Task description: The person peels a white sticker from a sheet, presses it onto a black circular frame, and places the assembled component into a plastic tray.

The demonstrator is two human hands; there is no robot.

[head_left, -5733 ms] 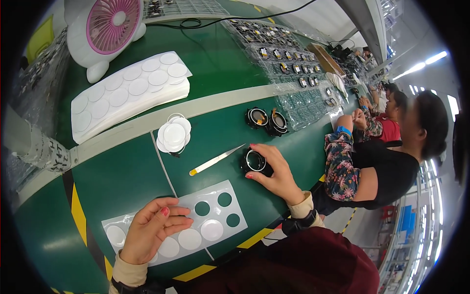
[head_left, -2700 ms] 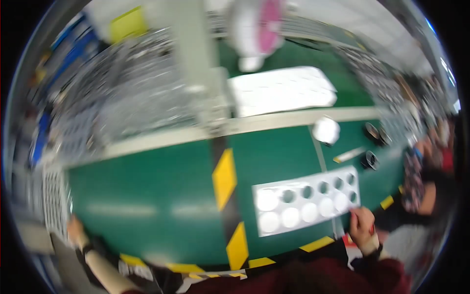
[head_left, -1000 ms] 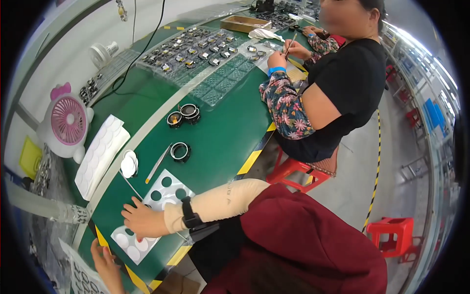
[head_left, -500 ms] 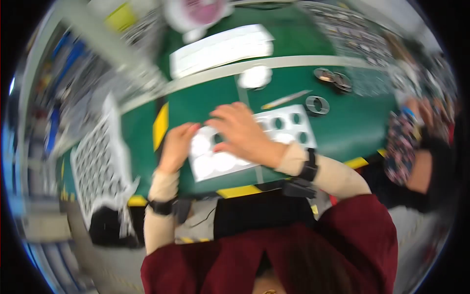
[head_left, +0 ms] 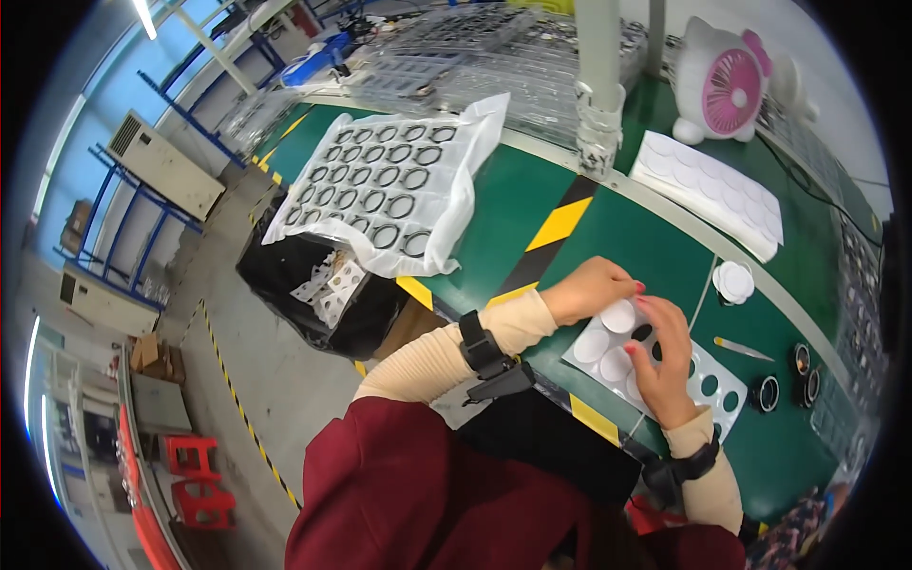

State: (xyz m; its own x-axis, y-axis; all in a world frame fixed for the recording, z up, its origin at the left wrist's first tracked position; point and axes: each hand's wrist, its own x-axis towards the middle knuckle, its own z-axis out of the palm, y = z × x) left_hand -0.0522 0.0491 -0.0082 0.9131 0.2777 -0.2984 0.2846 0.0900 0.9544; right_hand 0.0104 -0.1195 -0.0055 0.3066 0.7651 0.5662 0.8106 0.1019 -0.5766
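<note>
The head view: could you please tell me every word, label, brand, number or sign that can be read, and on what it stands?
Post: dark marks on its wrapping, too small to read.
Sheet, discs, fan: no writing that I can make out.

We locate a white-and-pink fan (head_left: 730,95) beyond the right hand (head_left: 668,361), red stools (head_left: 192,445) well left of the left hand (head_left: 584,289), and a black-lined bin (head_left: 275,299) between.

Gap between tray (head_left: 480,138), sheet (head_left: 727,381); black ring (head_left: 757,395) obstructs right.

Red stools (head_left: 190,443) and blue racks (head_left: 190,119) stand on grey floor (head_left: 275,404); a tube lamp (head_left: 144,18) glows.
</note>
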